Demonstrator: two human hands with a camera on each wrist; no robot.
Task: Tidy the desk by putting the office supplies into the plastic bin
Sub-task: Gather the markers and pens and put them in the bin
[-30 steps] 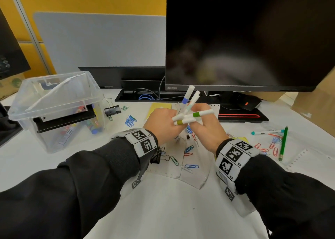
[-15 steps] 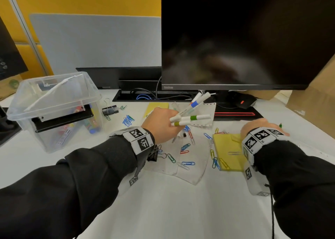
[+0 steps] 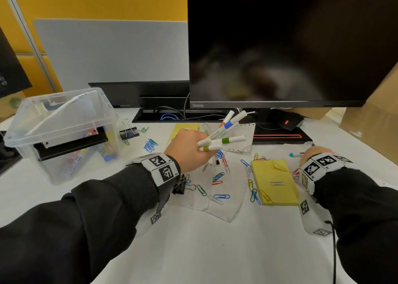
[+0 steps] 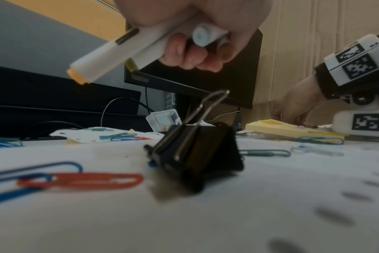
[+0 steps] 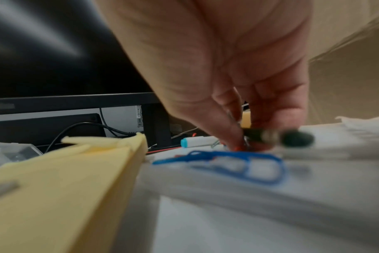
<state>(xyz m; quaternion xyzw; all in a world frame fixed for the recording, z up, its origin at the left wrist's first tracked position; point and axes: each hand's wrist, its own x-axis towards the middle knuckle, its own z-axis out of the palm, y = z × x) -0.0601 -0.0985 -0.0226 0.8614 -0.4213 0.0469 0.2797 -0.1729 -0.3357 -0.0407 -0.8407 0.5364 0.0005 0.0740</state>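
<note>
Several markers (image 3: 224, 134) fan from the gripping left hand (image 3: 189, 149) — right hand's (image 5: 238, 82) fingertips blur around a dark pencil (image 5: 279, 136), grasp unclear

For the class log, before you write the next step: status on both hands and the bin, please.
Left hand grips a bunch of markers, raised above desk. Right hand pinching a dark pencil off the desk. Bin open, far left; paper clips scattered between.

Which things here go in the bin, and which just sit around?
Job: markers in left hand; teal marker by right hand; paper clips; binder clips; sticky notes; bin.
Not: monitor; cables; cardboard.
</note>
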